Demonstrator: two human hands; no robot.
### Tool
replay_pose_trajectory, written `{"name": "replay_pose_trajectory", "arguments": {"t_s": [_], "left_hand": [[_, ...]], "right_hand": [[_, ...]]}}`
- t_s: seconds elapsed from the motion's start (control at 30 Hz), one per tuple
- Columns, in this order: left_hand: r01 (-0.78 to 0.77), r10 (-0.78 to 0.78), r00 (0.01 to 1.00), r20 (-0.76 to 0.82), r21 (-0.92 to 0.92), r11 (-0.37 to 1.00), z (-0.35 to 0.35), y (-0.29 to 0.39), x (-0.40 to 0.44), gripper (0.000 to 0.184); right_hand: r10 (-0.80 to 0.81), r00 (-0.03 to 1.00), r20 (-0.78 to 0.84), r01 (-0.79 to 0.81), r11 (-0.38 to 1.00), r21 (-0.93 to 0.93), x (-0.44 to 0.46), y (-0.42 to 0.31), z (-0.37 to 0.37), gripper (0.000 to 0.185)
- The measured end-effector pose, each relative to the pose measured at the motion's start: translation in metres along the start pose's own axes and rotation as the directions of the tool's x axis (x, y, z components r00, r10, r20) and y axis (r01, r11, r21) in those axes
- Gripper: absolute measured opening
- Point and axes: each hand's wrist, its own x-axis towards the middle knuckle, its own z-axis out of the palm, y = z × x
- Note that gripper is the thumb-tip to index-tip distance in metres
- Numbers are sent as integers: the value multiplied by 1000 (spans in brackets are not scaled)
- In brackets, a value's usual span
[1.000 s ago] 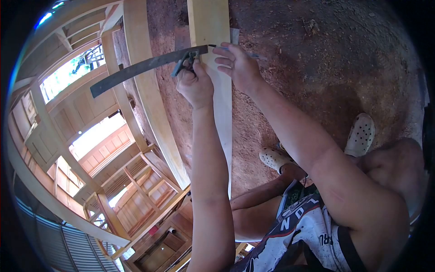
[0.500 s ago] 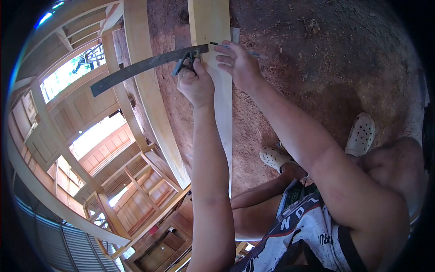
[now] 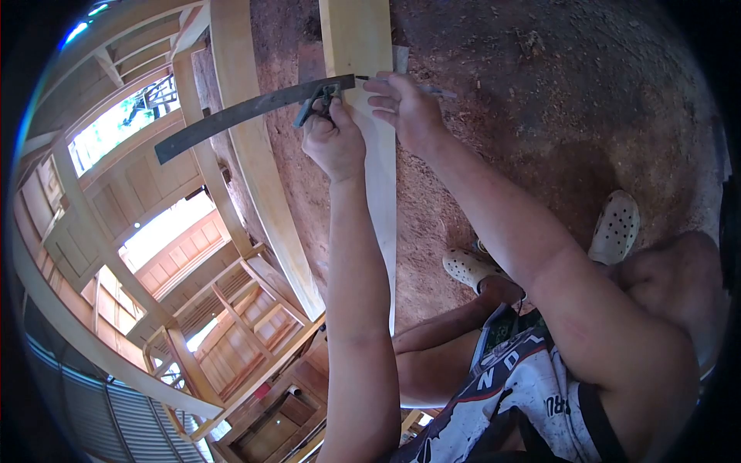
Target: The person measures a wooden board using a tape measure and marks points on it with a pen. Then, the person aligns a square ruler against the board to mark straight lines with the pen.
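Observation:
My left hand (image 3: 334, 145) is closed on the head of a combination square (image 3: 239, 114). The head is against the left edge of a pale wooden board (image 3: 359, 42). The square's long dark blade stretches out to the left, and its short end lies over the board. My right hand (image 3: 413, 112) pinches a slim pen (image 3: 436, 92) at the board's right side. The pen's dark tip points left, close to the blade's end; whether it touches the wood I cannot tell. The other fingers of that hand are partly spread.
A second long plank (image 3: 266, 177) runs left of the board. Beyond it are wooden frames and panelled doors (image 3: 147, 181). Bare reddish soil (image 3: 532, 139) lies to the right. My feet in cream perforated clogs (image 3: 615, 228) are at the lower right.
My right hand and the pen have shifted very slightly, with the tip a little lower. The square and my left hand stay in place.

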Motion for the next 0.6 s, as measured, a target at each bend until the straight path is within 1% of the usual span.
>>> {"name": "replay_pose_trajectory", "arguments": {"t_s": [0.07, 0.1, 0.17, 0.23, 0.33, 0.5, 0.6], "left_hand": [[-60, 60, 998, -23, 5, 998, 0, 0, 1, 18], [-61, 61, 998, -23, 3, 998, 0, 0, 1, 18], [-13, 12, 1000, -5, -23, 1000, 0, 0, 0, 18], [-15, 14, 1000, -9, -19, 1000, 1, -1, 0, 18], [-8, 7, 1000, -18, -23, 1000, 2, -2, -1, 18], [34, -34, 999, -13, -51, 998, 1, 2, 0, 17], [42, -42, 999, 3, -16, 999, 0, 3, 0, 17]], "right_hand": [[10, 1000, -6, -10, 1000, -12, -1, 3, -1, 46], [22, 1000, -13, -22, 1000, -15, -3, 5, -2, 46], [33, 999, -20, -34, 999, -17, -4, 7, -3, 45], [6, 998, -55, -7, 1000, -16, -4, 8, -3, 44], [2, 998, -61, -3, 1000, -28, -5, 5, -2, 42], [9, 999, -46, -12, 999, -45, -5, 5, -4, 42], [17, 999, -33, -19, 998, -61, -5, 4, -5, 42]]}}
